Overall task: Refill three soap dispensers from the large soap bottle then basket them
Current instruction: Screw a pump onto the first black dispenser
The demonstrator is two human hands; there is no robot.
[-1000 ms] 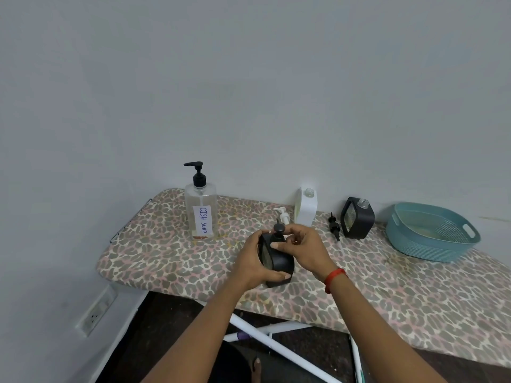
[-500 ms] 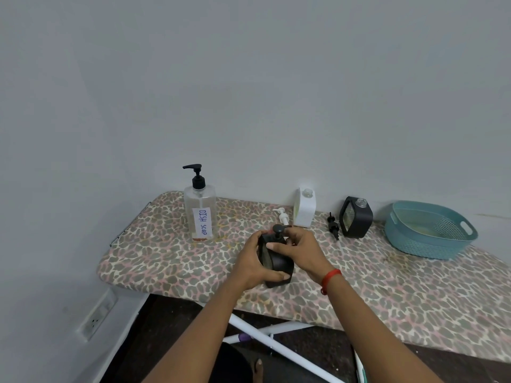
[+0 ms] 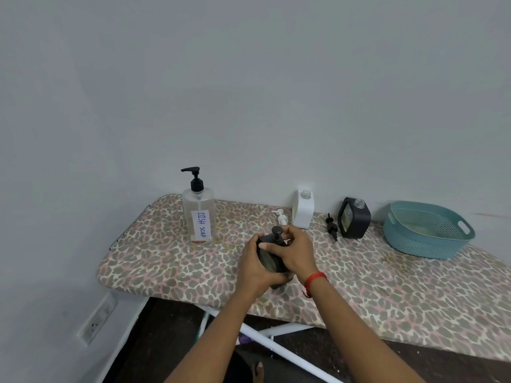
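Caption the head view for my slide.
Left hand and right hand grip a black pump-top soap dispenser on a leopard-print board, clear dish-soap bottle and teal plastic basket nearby.

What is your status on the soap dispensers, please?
Left hand grips black dispenser, right hand holds its pump. White dispenser and second black dispenser stand uncapped by the wall. Basket holds no dispenser; nothing in the way.

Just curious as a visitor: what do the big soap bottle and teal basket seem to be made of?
The large soap bottle looks like clear glossy plastic: you see through it. The basket is probably matte teal moulded plastic, given its perforated wall and handle slot.
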